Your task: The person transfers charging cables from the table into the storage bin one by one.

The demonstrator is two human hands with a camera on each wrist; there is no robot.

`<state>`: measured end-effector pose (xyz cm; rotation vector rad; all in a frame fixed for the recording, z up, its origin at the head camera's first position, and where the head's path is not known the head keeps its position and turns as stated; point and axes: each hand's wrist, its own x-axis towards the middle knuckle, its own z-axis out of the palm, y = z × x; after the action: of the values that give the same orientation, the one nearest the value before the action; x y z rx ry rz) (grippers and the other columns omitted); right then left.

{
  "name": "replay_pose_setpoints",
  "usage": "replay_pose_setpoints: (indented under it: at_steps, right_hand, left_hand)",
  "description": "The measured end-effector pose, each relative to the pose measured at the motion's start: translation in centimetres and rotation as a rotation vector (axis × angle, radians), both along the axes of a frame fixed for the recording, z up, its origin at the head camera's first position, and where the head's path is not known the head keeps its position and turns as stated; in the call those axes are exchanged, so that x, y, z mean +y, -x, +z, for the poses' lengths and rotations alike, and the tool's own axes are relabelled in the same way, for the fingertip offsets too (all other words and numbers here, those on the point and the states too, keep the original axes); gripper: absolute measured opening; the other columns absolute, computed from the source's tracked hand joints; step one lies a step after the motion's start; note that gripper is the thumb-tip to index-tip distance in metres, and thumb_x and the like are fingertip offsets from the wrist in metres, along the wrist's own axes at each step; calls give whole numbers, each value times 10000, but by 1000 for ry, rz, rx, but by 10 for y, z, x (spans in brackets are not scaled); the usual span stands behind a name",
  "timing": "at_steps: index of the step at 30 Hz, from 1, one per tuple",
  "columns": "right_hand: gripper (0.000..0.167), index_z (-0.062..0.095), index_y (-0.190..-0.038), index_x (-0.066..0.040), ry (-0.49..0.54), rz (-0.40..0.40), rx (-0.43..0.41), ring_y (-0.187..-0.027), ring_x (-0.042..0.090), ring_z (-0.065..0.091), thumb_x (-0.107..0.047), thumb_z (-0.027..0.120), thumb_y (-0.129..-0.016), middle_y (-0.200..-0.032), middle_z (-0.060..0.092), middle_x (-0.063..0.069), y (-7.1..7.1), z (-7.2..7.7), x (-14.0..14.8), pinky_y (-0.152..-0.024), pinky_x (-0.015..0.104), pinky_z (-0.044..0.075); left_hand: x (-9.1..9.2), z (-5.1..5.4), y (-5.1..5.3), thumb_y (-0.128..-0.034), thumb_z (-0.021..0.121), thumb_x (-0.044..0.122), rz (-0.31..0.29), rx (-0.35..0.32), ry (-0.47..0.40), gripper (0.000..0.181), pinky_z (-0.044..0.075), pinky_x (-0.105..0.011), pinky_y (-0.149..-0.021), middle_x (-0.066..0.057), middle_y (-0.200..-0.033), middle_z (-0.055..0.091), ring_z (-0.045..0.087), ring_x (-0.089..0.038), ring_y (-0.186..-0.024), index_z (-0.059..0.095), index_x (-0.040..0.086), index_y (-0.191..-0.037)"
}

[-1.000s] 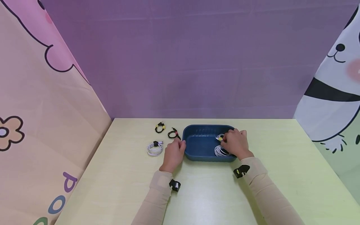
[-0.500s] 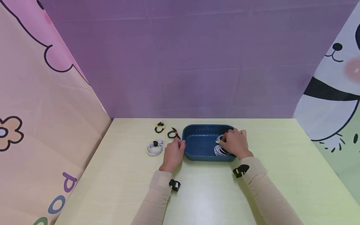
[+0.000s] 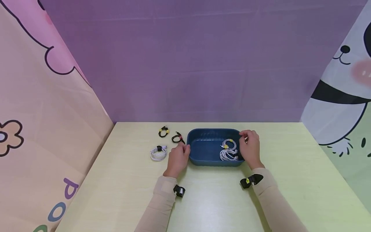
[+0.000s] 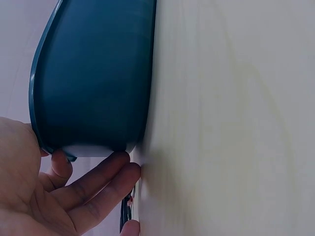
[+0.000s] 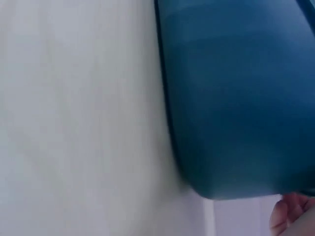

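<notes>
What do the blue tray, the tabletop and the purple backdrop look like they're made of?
Blue tray: probably molded plastic with a smooth, soft sheen, judging by its rounded corners and even color.
Tabletop: wood or wood-look laminate, lightly glossy; faint grain-like streaks and a bright reflection show.
Purple backdrop: seemingly fabric or vinyl sheeting, mostly matte, with creases.

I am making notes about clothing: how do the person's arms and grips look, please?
The left sleeve and right sleeve are long and beige. The left grip and right grip are gloveless. The left wrist device, black, has a whitish patch; the right wrist device, also black, a yellow mark.
</notes>
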<state>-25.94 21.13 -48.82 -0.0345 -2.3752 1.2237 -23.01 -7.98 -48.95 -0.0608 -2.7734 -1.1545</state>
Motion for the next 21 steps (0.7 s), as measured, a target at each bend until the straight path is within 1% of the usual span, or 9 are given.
replay_pose_setpoints:
  at_steps: [4,8,12,16,21]
  right_hand:
    - [227,579,-1185,36,140,-31,-64,-915,246,464,-13,462,-996,-1066,507,168,-3,-4,3,-803,317,380]
    - [261,532,-1250,25,211,-34,-129,-933,226,471,-38,442,-1013,-1087,506,144,-4,-6,6,-819,311,384]
    - [286,503,-1294,17,244,-18,-202,-967,230,464,-82,419,-1039,-1108,499,140,-5,-6,10,-838,329,376]
    - [312,506,-1331,4,267,-4,-272,-983,226,455,-133,418,-1064,-1114,492,128,-6,-5,13,-837,330,381]
    - [347,508,-1351,9,277,12,-346,-1012,228,454,-201,417,-1090,-1136,489,129,-8,-5,18,-844,313,397]
  left_hand:
    - [0,0,-1,-1063,515,303,1,-2,-2,279,385,-290,-561,-7,-658,518,517,-192,-594,541,115,-859]
    - [0,-2,0,-1065,514,307,-3,-3,-5,282,384,-285,-563,-5,-660,517,514,-187,-596,543,114,-862]
    - [1,-3,1,-1065,516,313,-5,1,-13,285,385,-285,-566,-3,-661,519,512,-184,-595,546,116,-861]
    - [1,-3,1,-1064,517,309,-8,3,-15,282,386,-288,-564,-2,-664,522,510,-180,-592,546,115,-861]
    - [1,-3,0,-1065,518,320,-4,-15,-14,285,385,-290,-563,-1,-667,522,515,-184,-594,550,121,-864]
